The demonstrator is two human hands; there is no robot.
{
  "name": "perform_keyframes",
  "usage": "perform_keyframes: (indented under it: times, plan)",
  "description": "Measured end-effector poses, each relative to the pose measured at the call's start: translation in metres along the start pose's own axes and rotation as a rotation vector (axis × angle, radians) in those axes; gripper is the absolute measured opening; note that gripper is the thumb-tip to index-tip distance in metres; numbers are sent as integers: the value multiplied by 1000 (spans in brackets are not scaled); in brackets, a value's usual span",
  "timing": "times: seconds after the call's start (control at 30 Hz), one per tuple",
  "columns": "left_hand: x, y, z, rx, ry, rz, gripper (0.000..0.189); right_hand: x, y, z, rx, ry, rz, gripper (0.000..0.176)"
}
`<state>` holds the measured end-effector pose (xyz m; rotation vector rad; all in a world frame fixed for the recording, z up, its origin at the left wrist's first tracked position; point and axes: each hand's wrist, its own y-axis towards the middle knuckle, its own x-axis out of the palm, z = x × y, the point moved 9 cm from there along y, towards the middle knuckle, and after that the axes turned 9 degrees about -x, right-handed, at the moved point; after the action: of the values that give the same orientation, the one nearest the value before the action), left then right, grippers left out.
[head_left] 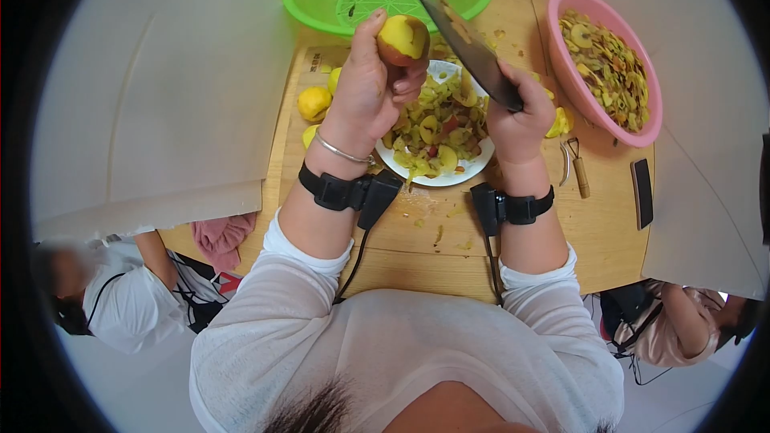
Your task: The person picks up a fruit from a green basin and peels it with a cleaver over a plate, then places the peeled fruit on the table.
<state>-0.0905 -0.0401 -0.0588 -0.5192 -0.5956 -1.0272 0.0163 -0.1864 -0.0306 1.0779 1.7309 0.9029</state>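
Note:
My left hand (373, 80) holds up a partly peeled fruit (403, 40), yellow on top with reddish skin lower down. In my right hand (521, 116) is a large knife (473, 52), its broad blade slanting up and left, apart from the fruit. Below both hands lies a white plate (397, 167) heaped with peels and slices (441, 124). Several yellow peeled fruits (314, 103) rest left of the plate, and more yellow pieces (560, 122) lie beyond my right hand.
A green basket (313, 0) stands at the back, a pink basin (565, 84) of cut peels at the right. A peeler (580, 172) and a black phone-like object (642, 194) lie on the wooden table (401, 261). A pink cloth (220, 240) is left. Two people sit beyond the partitions.

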Motion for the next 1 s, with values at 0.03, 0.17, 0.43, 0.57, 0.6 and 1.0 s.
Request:
perform_keyframes:
  times: [0.03,0.17,0.43,0.57,0.6,1.0]
  plan:
    - [7,3,2,-27,-65,-248,49,-1,1,-3,-15,4,-3,31]
    - [-9,0,4,134,13,214,42,-1,9,-34,-224,-62,-79,28]
    - [2,-28,9,251,146,193,35,8,5,-55,-363,-71,-80,32]
    - [-3,-21,0,259,209,-18,37,6,6,-58,-367,-74,-92,35]
    - [-6,-20,-4,257,209,-17,37,6,5,-58,-367,-73,-92,36]
    - [1,-23,1,136,-7,251,38,5,5,-52,-364,-88,-73,34]
